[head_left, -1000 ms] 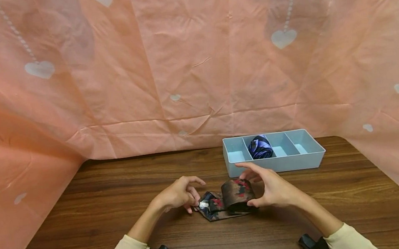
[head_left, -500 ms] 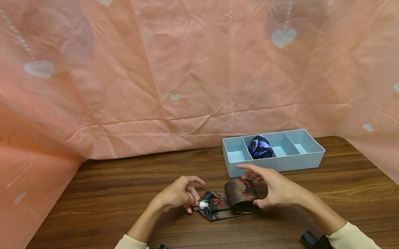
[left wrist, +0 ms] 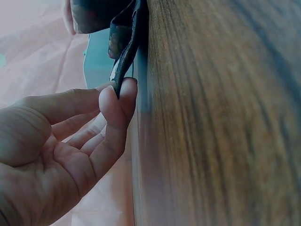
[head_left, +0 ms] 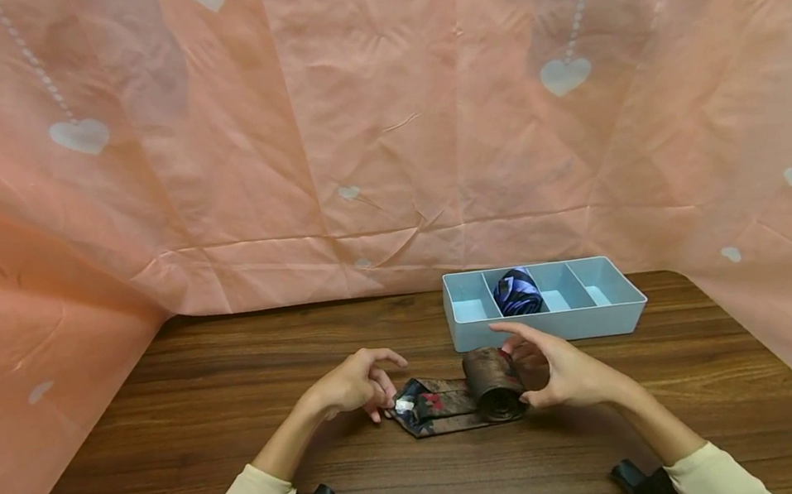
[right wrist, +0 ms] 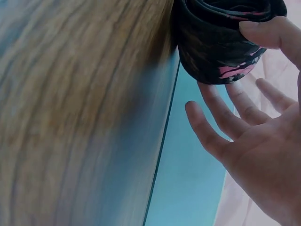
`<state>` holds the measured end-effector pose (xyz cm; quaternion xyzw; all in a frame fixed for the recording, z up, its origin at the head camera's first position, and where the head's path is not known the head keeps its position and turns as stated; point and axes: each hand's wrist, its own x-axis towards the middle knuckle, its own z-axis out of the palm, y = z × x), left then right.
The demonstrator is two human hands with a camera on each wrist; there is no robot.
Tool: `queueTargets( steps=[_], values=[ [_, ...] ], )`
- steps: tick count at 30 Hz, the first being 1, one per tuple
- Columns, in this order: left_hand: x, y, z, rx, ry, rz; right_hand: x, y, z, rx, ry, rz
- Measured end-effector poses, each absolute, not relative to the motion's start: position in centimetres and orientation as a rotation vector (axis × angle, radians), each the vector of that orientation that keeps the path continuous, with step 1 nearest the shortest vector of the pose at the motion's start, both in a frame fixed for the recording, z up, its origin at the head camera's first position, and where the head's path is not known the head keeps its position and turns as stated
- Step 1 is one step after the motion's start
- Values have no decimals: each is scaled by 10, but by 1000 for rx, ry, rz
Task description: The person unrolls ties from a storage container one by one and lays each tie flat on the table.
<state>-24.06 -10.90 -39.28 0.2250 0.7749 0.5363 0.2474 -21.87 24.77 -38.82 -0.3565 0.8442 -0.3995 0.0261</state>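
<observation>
A dark brown necktie (head_left: 450,400) with red and black patches lies on the wooden table, partly flat and partly wound into a roll (head_left: 491,376). My left hand (head_left: 354,384) pinches its pointed end between thumb and finger, beside a small white label; the left wrist view shows the cloth edge (left wrist: 124,63) between the fingertips. At the other end, my right hand (head_left: 565,366) holds the roll across its width. In the right wrist view the thumb lies at the near rim of the roll (right wrist: 207,52), while some fingertips reach the far side.
Behind the right hand stands a light blue box (head_left: 549,328) with several compartments. A rolled blue and black striped necktie (head_left: 517,293) sits in the second compartment from the left. A peach curtain (head_left: 366,134) with white hearts encloses the table (head_left: 266,347) at the back and sides.
My right hand and the roll have moved to the right, and the flat stretch of necktie between the hands has grown longer. The left hand has stayed in place at the pointed end.
</observation>
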Motion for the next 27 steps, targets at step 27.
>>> queueTargets(
  steps=[27],
  values=[
    [-241,-111,-391,612,2132,1447,-212,275,-386,-985,2571,-1211]
  ],
)
